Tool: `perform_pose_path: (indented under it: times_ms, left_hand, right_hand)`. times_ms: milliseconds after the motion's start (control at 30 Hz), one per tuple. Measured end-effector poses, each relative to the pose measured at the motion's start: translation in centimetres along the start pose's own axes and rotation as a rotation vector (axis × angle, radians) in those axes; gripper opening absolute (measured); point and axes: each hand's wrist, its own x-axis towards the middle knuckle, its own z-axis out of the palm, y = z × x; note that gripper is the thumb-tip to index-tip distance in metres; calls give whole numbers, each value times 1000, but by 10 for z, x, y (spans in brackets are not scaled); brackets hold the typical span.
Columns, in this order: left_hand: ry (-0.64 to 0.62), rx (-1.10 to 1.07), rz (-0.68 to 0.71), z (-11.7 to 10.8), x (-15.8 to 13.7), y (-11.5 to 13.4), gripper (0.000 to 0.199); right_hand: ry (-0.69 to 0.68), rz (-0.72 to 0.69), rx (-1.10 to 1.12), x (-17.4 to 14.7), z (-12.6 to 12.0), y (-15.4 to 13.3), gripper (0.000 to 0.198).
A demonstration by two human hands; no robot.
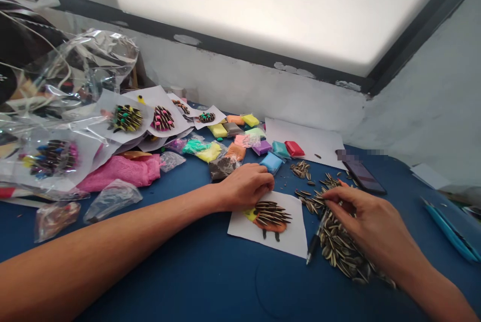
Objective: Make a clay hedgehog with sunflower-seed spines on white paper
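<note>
A clay hedgehog [276, 225] with a yellow head, an orange body, dark legs and striped sunflower seeds for spines lies on a white paper sheet [296, 247]. At the top left of that sheet, my left hand [248, 184] rests with its fingers curled closed; whatever they hold, if anything, is hidden. Over on the right, the thumb and forefinger of my right hand [356, 211] pinch at a sunflower seed in the loose heap of sunflower seeds [340, 247]. Between paper and heap lies a pen [314, 242], partly among the seeds.
Colored clay packets [271, 162] lie behind my left hand. Finished seed hedgehogs [128, 119] on paper, a pink cloth [124, 171] and clear plastic bags [112, 199] fill the left. A phone [363, 174] and a blue pouch [449, 231] are at the right.
</note>
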Motion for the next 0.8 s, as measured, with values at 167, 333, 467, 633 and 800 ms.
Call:
perform_pose_path:
  times_ms: [167,333,467,633,800]
  left_hand:
    - [12,3,16,1,0,-1,16]
    - [9,12,18,1,0,-1,16]
    - [3,23,1,-1,0,0,16]
    - [8,25,3,-3,0,2,15]
    - [9,25,13,-2,0,1,16]
  right_hand:
    - [37,-6,7,1,9,-5,28]
    - [-47,-42,-45,2,16,3,24]
    - [-109,-44,-113,2,22,4,22]
    - [-114,-5,-216,3,28,0,20]
    - [-122,0,-256,3,25,0,19]
